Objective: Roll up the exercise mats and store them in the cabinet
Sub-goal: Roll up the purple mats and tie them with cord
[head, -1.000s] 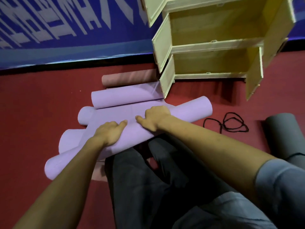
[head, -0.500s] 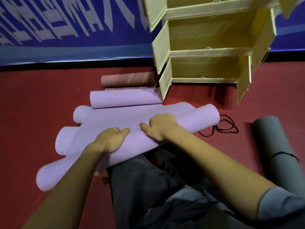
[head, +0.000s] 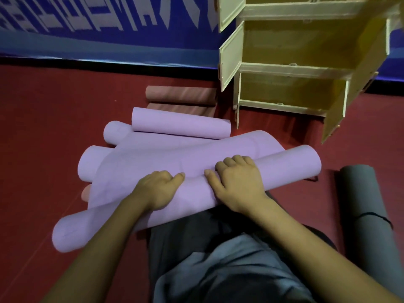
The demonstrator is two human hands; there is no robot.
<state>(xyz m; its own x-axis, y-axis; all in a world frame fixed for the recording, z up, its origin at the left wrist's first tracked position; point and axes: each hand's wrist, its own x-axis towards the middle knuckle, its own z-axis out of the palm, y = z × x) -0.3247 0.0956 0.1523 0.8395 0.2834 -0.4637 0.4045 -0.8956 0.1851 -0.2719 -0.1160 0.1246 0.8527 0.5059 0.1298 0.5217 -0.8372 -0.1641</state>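
- A purple mat is being rolled on the red floor; its rolled part lies under both hands and its loose sheet is spread just beyond them.
- The left hand is laid on top of the roll with the fingers curled over its far side and the thumb pointing toward the other hand.
- The right hand is set just beside it on the same roll, knuckles up, fingers bent over the roll's far edge and the thumb stretched along the mat; the roll is pressed and gripped by both.
- Beyond the hands, 3 more purple rolls are seen, partly under the loose sheet, and farther still a pink rolled mat lies against the cabinet's foot.
- To the right of the right hand a grey rolled mat is seen, tied with a dark cord.
- The cabinet stands beyond and to the right of the hands with its doors swung open; no mat is visible on its shelves.
- Progress is judged as partial: several mats appear rolled, 1 is unfinished, and storing seems not yet begun.
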